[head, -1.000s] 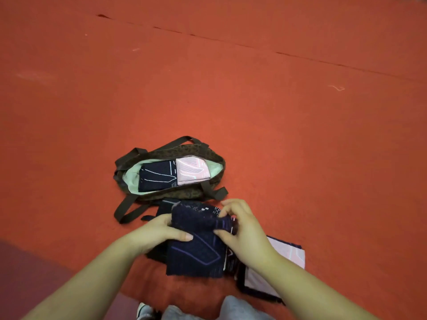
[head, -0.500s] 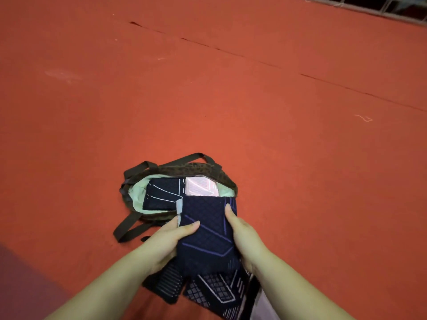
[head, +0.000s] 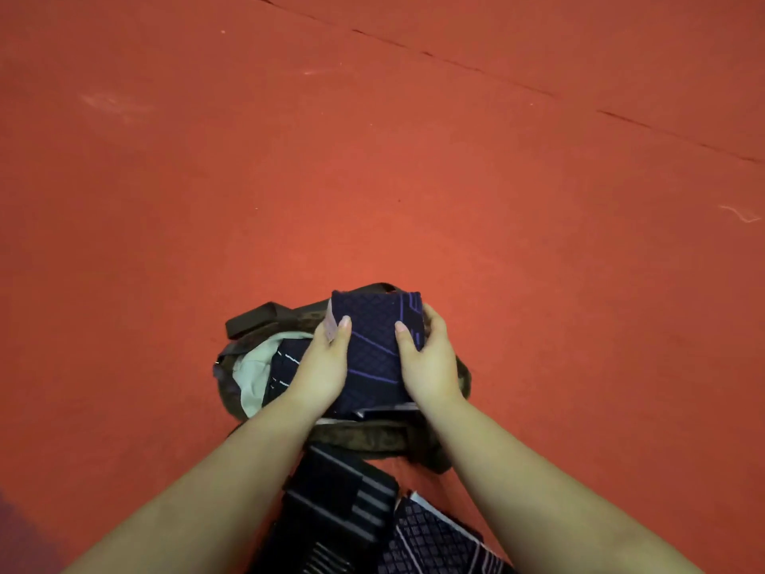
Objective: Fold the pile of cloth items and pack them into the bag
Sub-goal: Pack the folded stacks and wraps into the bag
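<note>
- Left hand (head: 321,366) and right hand (head: 428,366) pinch a folded cloth (head: 378,350) from both sides, thumbs on top, fingers curled underneath
- The cloth is held over the open bag (head: 372,437), partly in its mouth, not yet let go
- At least one folded piece (head: 285,362) already lies inside
- More cloths (head: 372,524) wait on the floor (head: 372,159) near the bag, so the packing looks part done

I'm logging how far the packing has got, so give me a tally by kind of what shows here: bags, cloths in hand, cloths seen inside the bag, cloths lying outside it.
Bags: 1, the bag
Cloths in hand: 1, the folded navy cloth, gripped by left hand and right hand
Cloths visible inside the bag: 1, dark cloth
Cloths outside: 2, striped cloth, grid cloth
Total: 5
</note>
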### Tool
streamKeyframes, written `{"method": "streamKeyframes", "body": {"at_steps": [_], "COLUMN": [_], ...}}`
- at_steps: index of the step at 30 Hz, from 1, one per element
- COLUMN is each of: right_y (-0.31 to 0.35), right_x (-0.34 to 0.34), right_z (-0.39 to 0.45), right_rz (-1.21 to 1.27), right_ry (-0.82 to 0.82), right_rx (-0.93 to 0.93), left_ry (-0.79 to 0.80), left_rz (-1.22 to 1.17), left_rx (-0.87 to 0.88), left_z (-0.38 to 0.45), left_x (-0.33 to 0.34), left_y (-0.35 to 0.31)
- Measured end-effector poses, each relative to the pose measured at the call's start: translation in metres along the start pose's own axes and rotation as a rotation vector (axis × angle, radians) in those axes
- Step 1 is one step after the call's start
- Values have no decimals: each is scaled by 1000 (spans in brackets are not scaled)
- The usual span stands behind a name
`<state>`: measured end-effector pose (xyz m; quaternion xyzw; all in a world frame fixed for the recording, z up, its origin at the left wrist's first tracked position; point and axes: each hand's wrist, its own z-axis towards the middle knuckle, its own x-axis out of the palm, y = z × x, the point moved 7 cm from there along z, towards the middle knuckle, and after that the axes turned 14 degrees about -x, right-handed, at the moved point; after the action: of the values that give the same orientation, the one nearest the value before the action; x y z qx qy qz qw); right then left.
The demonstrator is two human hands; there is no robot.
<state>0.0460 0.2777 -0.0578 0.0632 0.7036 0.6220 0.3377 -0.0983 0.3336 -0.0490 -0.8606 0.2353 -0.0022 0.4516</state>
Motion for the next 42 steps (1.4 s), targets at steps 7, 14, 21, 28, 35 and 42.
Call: {"method": "streamKeyframes", "body": {"at_steps": [7,14,21,28,35,42], "right_y": [-25,-38,-65,-78,-52,-20], "right_x": [1,-7,-45,-57,-71,-50], "right_z": [-28,-35,-9,9,9,-8], "right_rz": [-118,-277,-629,-410,-276,-622], "right_ry": [49,39,-11,18,-219,45], "right_rx": [-70,-197,-66,168,110,-326], "left_ry": [-164,-211,-328,-46,-51,-92], "left_rz": [221,299,934,1263,1304,1183], "left_rx": [-1,17,736,502,478,589], "left_z": [22,22,-6,23,32,13], "left_x": [18,27,59,94,99,67], "left_y": [57,65,22,50,51,43]}}
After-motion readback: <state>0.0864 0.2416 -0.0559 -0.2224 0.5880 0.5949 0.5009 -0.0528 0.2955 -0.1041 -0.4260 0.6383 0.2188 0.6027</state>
